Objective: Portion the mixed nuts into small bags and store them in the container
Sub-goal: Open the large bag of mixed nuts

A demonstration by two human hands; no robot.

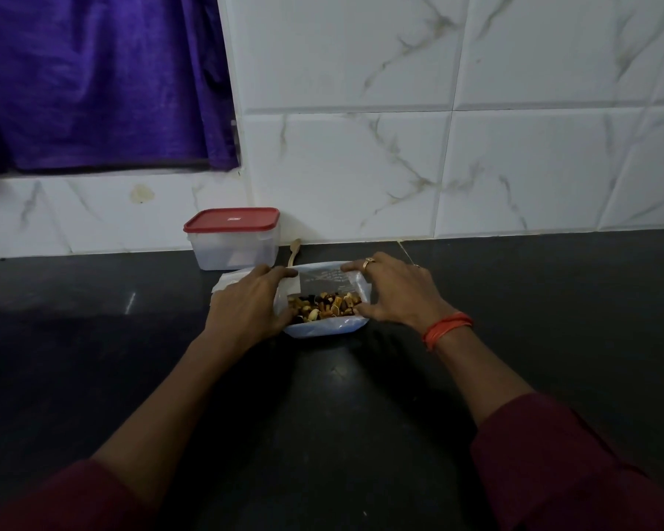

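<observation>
Running under white marble tiles (476,147): glossy black counter (514,300), purple curtain (93,82) up left. Mid-counter, left hand (252,304) and right hand (393,291) curl round the clear pack of mixed nuts (324,306), 1 per side. Red-lidded container (234,243) behind, at wall. Wooden spoon (294,251) half hidden behind pack.

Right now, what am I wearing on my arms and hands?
Dark red sleeves, the left sleeve and right sleeve, leave both forearms bare. The right hand has a ring on one finger and an orange-red thread band at the wrist. The left hand shows no jewellery.
</observation>
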